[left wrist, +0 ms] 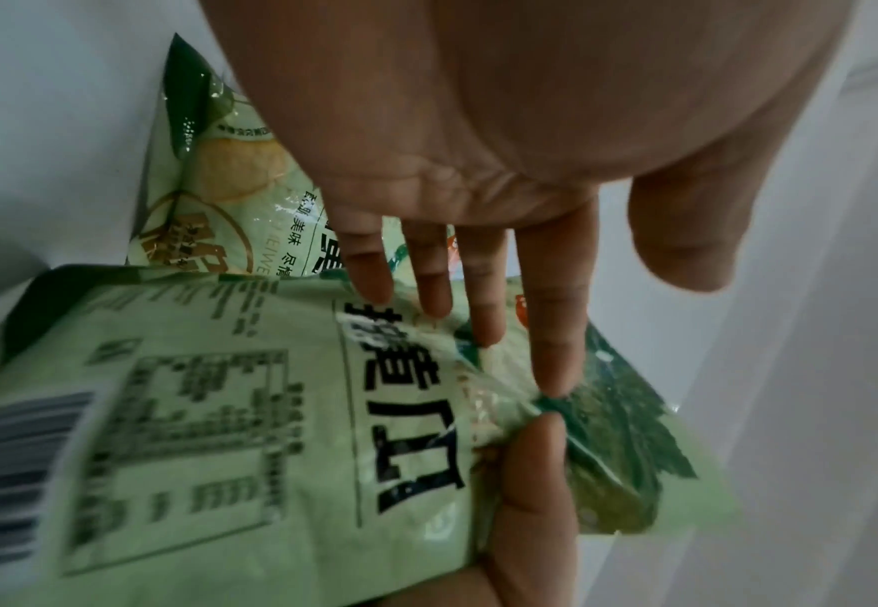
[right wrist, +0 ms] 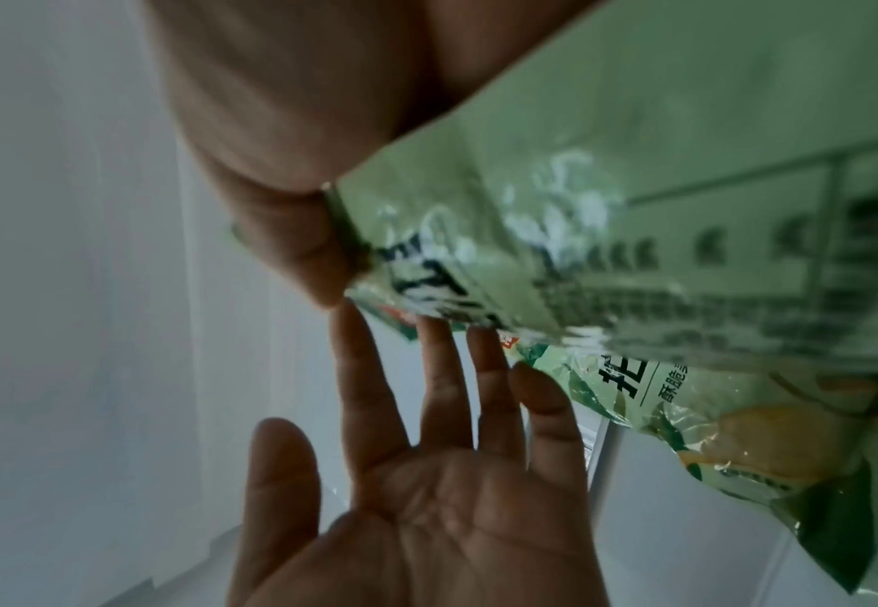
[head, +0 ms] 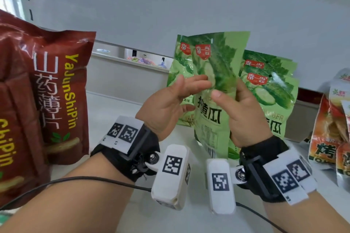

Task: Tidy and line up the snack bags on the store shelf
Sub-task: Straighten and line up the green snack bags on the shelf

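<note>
A green cucumber snack bag (head: 214, 73) stands upright on the white shelf (head: 113, 111). My right hand (head: 227, 98) pinches its right edge, thumb in front and fingers behind. My left hand (head: 189, 89) is open, with straight fingers touching the bag's left side. The left wrist view shows those straight fingers (left wrist: 556, 328) on the bag (left wrist: 219, 431), with the right thumb (left wrist: 530, 472) pressed on it. A second green bag (head: 180, 62) leans behind it at the left, and more green bags (head: 270, 85) stand at the right. The right wrist view shows the thumb (right wrist: 291, 230) on the bag (right wrist: 634, 205) and the open left palm (right wrist: 416, 472).
Tall dark red bags (head: 56, 91) stand close at the left of the shelf. Orange bags (head: 331, 128) stand at the far right. The shelf's grey back panel (head: 170, 5) rises behind everything. Bare shelf surface lies between the red bags and the green ones.
</note>
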Tool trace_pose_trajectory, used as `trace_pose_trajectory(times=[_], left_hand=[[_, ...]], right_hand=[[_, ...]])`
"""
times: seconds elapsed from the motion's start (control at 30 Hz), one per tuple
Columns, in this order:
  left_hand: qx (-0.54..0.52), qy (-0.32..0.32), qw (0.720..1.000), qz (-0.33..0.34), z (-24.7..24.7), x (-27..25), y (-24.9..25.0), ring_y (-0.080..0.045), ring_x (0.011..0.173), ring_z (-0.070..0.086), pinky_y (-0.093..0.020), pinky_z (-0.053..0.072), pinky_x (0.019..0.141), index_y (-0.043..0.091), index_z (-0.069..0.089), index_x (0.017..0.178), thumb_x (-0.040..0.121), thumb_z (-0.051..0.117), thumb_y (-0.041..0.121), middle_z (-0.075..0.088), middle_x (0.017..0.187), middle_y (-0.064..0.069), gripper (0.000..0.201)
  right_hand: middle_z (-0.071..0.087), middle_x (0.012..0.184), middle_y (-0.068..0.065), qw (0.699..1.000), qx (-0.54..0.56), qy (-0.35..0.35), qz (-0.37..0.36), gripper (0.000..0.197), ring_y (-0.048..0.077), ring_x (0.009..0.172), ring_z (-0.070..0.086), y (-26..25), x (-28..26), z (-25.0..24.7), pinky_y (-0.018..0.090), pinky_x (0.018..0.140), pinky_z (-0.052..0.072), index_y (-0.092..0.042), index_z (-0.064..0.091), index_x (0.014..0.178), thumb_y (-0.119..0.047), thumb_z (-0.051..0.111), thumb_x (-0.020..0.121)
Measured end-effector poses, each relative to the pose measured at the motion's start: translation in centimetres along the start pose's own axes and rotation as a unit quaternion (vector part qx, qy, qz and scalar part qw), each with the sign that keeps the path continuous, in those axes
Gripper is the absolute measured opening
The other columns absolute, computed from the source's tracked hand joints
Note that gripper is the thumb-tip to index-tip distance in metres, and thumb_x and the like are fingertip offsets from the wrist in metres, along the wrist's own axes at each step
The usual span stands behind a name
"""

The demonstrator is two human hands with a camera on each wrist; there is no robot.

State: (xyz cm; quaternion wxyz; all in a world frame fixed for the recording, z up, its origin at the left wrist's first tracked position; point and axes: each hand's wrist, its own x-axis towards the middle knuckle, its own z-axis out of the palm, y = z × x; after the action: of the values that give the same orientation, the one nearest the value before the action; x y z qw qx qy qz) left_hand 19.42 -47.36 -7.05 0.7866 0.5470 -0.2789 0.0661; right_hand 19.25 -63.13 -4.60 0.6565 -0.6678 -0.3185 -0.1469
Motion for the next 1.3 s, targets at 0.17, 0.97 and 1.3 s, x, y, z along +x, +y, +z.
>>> trace_pose_trajectory(times=[0.17, 0.97, 1.3], left_hand=[[0.023, 0.140, 0.990, -0.015, -0.6, 0.7, -1.0, -0.006, 0.101, 0.059, -0.024, 0.049, 0.084, 0.025, 0.049, 0.135, 0.088, 0.060, 0.022, 0.059, 0.123, 0.006, 0.048], [0.075, 0.128, 0.978, -0.148, -1.3, 0.3, -2.3, -0.024, 0.087, 0.069, -0.037, 0.057, 0.077, 0.008, 0.066, 0.102, 0.090, 0.057, 0.003, 0.073, 0.098, -0.012, 0.016], [-0.060, 0.127, 0.973, -0.186, -0.9, 0.1, -1.4, -0.033, 0.097, 0.066, -0.044, 0.059, 0.073, 0.007, 0.061, 0.117, 0.078, 0.061, 0.014, 0.067, 0.112, -0.017, 0.039]], right_hand=[[0.073, 0.102, 0.001, 0.992, 0.120, 0.035, 0.018, 0.018, 0.024, 0.103, 0.066, 0.2, -0.1, -1.0, 0.043, 0.088, 0.053, -0.029, 0.072, 0.093, -0.023, 0.060, 0.082], [0.073, 0.087, 0.001, 0.970, 0.124, 0.103, 0.181, 0.016, 0.019, 0.083, 0.068, 3.5, -1.7, -3.4, 0.045, 0.083, 0.053, -0.017, 0.065, 0.088, -0.019, 0.066, 0.072], [0.069, 0.103, 0.012, 0.971, 0.083, 0.032, 0.222, 0.026, 0.022, 0.093, 0.066, 3.8, -1.8, -3.1, 0.034, 0.085, 0.055, -0.009, 0.057, 0.104, 0.000, 0.060, 0.080]])
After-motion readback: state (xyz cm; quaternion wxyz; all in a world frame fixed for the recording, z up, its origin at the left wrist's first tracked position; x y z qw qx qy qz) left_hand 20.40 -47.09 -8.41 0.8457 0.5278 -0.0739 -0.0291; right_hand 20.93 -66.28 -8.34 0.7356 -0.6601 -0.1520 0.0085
